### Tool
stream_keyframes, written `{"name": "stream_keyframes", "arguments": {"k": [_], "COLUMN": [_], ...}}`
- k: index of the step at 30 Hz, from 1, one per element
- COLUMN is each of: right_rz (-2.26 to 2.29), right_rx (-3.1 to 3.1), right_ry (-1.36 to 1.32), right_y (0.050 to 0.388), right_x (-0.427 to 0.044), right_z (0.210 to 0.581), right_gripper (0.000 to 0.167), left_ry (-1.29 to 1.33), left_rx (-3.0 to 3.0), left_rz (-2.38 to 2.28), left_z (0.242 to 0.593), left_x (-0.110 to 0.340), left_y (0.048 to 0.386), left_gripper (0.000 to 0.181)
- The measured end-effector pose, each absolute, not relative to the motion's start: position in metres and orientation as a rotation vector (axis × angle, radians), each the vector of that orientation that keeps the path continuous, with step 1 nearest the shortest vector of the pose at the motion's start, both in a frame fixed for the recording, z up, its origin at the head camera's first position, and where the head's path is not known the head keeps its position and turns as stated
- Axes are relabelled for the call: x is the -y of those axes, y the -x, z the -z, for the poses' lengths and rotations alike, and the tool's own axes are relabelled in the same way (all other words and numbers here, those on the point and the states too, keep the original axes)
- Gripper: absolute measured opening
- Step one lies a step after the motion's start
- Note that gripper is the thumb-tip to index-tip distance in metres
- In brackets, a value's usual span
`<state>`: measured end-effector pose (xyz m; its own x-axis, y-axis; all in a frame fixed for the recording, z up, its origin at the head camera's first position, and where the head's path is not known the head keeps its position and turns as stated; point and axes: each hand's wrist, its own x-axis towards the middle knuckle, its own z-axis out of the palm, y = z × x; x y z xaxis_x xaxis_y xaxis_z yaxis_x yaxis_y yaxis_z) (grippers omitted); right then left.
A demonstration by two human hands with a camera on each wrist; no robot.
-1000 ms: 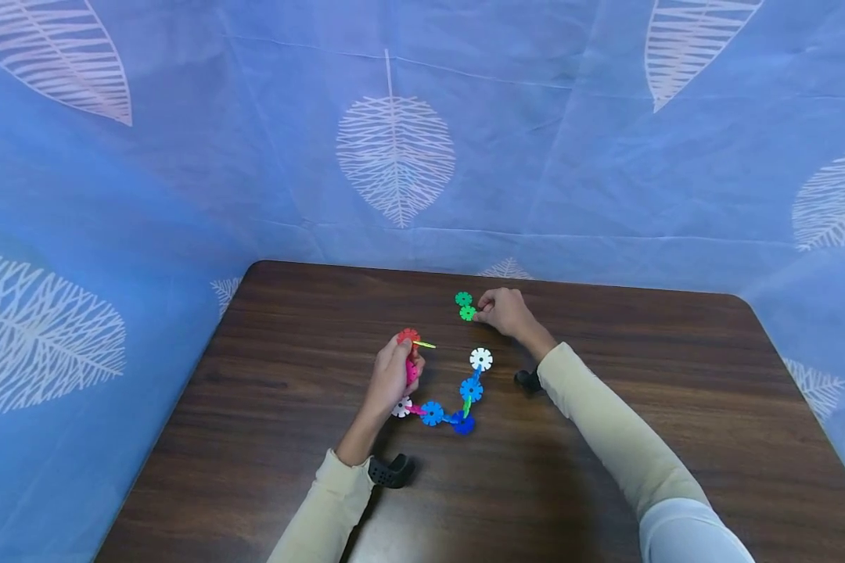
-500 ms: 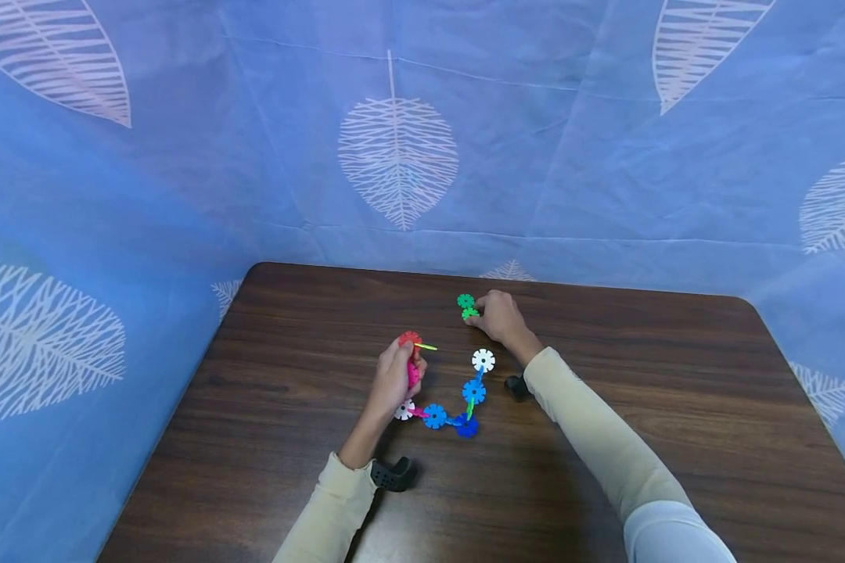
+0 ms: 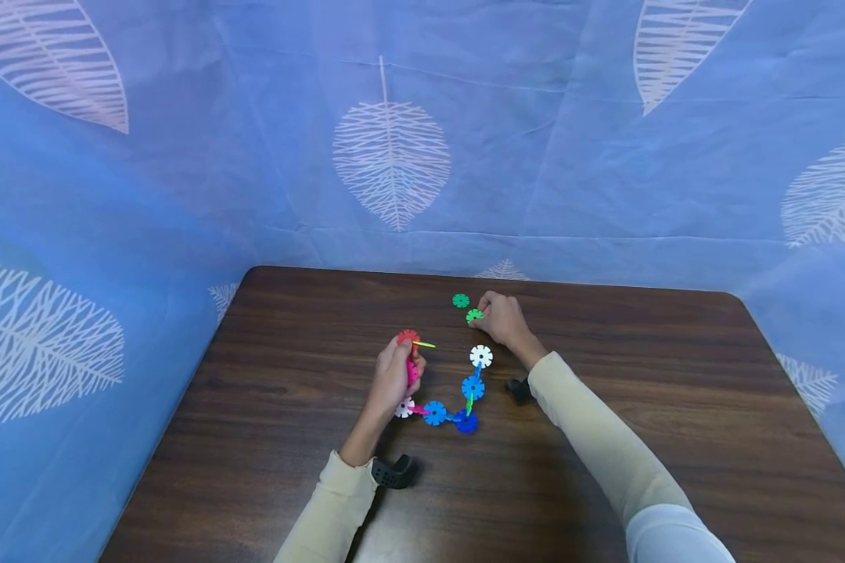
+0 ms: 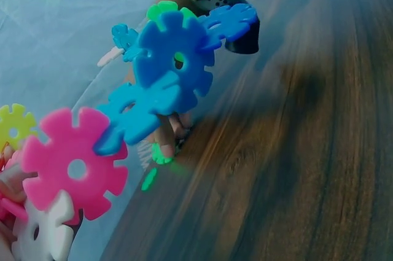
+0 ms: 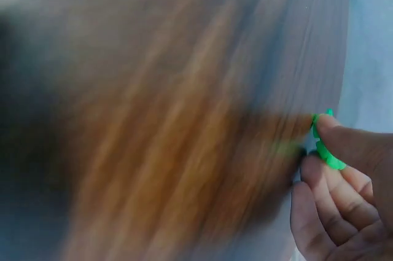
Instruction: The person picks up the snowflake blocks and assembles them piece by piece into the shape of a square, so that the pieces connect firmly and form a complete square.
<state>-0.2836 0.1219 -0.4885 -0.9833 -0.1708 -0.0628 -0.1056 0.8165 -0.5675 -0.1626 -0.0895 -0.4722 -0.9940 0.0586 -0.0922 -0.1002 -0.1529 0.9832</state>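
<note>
My left hand (image 3: pixel 392 374) grips one end of a chain of interlocking notched plastic discs, with a red disc (image 3: pixel 408 336) and a thin yellow disc (image 3: pixel 425 344) at the fingertips. From there the chain curves through a white disc (image 3: pixel 404 407), a blue disc (image 3: pixel 434 413) and a dark blue disc (image 3: pixel 466 421) to a white end disc (image 3: pixel 481 356). A pink disc (image 4: pixel 49 181) shows large in the left wrist view. Between thumb and fingers, my right hand (image 3: pixel 503 319) pinches a light green disc (image 5: pixel 328 153). Just beyond it, a darker green disc (image 3: pixel 461 300) lies on the table.
The brown wooden table (image 3: pixel 605 352) ends at a far edge close behind the green discs. A blue cloth (image 3: pixel 507 156) with white leaf prints hangs behind it. Each wrist wears a black band (image 3: pixel 394 472). Much of the right wrist view is blurred.
The two green discs lay close together or overlapping before; now the light green one is apart, drawn slightly nearer in my right hand. My left hand stays in place with the chain.
</note>
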Motion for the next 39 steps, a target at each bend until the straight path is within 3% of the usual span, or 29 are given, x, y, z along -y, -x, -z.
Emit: {"name": "stream_keyframes", "arguments": {"k": [4,15,25,39], "right_rz": [1.040,1.494,1.719,1.662], "right_rx": [-2.870,-2.723,-2.561,-2.580], "right_ry": [0.197,0.259,0.467,0.493], "right_y": [0.276,0.240,0.189,0.150], "right_x": [-0.133,-0.149,-0.130,-0.096], "right_z": [0.487,0.456,0.407,0.383], "right_gripper": [0.023,0.031,0.027,0.021], "left_ry": [0.036,-0.055,-0.066,-0.090], "left_rx": [-1.971,-2.008,-1.995,-1.979], "left_rz": [-2.321,-2.328,-2.376,-2.379], "left_z": [0.472,0.472,0.468,0.439], "left_x": [0.088,0.084,0.079,0.076], "left_y": [0.164,0.162,0.161,0.146], "left_gripper": [0.023,0.021,0.023,0.021]}}
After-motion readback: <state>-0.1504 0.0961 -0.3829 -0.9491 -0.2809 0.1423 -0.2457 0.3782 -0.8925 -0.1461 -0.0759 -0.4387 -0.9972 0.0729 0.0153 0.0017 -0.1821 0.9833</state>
